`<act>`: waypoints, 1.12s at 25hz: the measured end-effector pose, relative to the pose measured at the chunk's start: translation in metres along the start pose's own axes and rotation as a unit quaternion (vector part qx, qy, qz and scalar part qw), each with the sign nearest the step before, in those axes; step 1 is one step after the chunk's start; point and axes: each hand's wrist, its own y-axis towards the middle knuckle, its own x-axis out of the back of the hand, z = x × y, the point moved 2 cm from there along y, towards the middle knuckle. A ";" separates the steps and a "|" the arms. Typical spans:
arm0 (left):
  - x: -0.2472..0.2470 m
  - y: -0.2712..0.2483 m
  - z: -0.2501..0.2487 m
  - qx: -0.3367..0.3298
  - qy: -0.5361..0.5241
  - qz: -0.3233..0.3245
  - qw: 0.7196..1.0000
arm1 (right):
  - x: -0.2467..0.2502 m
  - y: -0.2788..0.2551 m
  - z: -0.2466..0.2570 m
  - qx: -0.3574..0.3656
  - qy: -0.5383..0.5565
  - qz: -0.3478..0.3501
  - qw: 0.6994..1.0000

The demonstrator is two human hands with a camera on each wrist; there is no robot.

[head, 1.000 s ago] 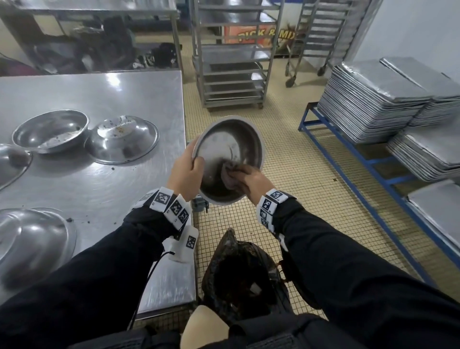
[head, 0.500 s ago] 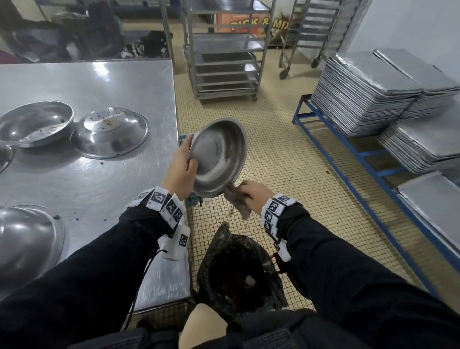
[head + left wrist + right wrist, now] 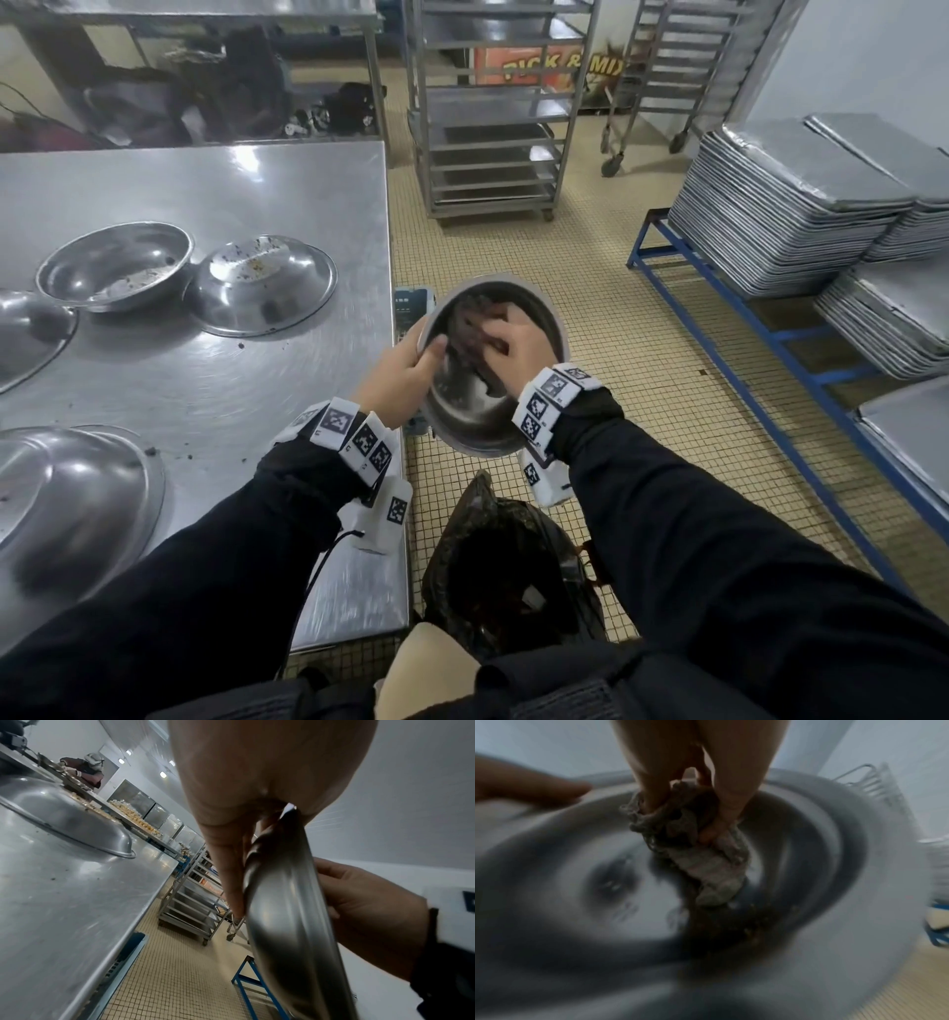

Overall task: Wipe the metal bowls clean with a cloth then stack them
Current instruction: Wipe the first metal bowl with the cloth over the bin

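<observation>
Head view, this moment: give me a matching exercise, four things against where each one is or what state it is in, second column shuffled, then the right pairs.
Things:
1. cloth
2. held bowl
3. crumb-speckled bowl
4. black bin bag

Places or states:
A. upside down on the steel table
B. on the tiled floor below the hands
C. bunched in the right hand, inside a bowl
D. gripped at the rim by the left hand, off the table's edge

Pairs: 1-C, 2-D, 3-A, 4-B
</observation>
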 end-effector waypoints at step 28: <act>-0.001 -0.017 0.003 0.029 -0.103 -0.134 0.985 | -0.065 -0.089 0.016 0.069 0.026 0.138 0.988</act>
